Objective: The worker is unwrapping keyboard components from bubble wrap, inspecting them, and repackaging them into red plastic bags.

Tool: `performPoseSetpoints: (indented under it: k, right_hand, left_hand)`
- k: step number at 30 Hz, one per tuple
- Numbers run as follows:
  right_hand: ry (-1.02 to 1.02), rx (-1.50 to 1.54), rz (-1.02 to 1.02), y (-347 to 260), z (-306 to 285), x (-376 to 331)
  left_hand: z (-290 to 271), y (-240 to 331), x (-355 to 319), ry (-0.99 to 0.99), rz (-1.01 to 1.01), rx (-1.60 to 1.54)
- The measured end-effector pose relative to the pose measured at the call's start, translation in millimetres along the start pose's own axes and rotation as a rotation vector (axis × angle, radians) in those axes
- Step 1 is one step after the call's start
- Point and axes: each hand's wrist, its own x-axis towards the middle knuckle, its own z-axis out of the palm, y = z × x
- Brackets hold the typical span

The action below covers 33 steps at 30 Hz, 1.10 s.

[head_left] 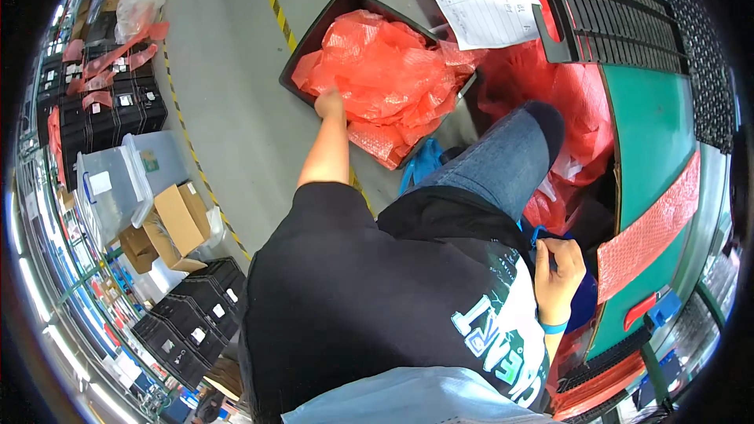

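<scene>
A black bin (292, 77) rests on the floor ahead of me, heaped with crumpled red bubble wrap (385, 63). My left hand (330, 104) reaches to the bin's near left side, its fingers closed on the edge of the bubble wrap; the fingertips are partly hidden. Close to my right side, by the table's edge, my right hand (559, 273) is curled with thumb and fingers drawn together. A thin blue cord (536, 234) shows just beyond those fingers. Whether the right hand holds anything cannot be made out.
On my right stands a green-topped table (656, 118) bearing a black slotted rack (628, 23), a paper sheet (487, 8), a flat bubble wrap piece (652, 235) and a red-handled tool (640, 312). More red wrap (569, 102) lies beside it. Black crates (188, 322) and cartons (182, 218) line the left.
</scene>
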Motion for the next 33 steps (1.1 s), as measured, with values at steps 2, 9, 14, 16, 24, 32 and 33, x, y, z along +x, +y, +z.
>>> performPoseSetpoints:
  k: [2,9,14,16,24,32,33]
  right_hand:
    - [-0.032,-0.014,0.024,-2,2,4]
    - [-0.050,0.085,-0.053,-15,4,15]
    - [-0.037,0.066,0.044,-7,12,2]
    - [-0.025,0.076,0.066,-8,7,-5]
    - [-0.039,0.150,0.095,1,10,-10]
    - [-0.288,0.506,0.128,-18,14,22]
    - [-0.293,0.688,0.152,-21,20,28]
  left_hand:
    - [-35,42,-28,0.028,-0.058,-0.482]
    - [-101,37,-17,0.243,0.368,-0.118]
    - [-45,58,-69,-0.095,-0.007,0.280]
    - [-49,29,-56,-0.165,-0.057,0.088]
    - [-106,62,-69,-0.500,-0.002,-1.139]
    - [-303,185,-210,-1.688,0.924,-1.138]
    - [-309,211,-237,-1.815,1.131,-1.141]
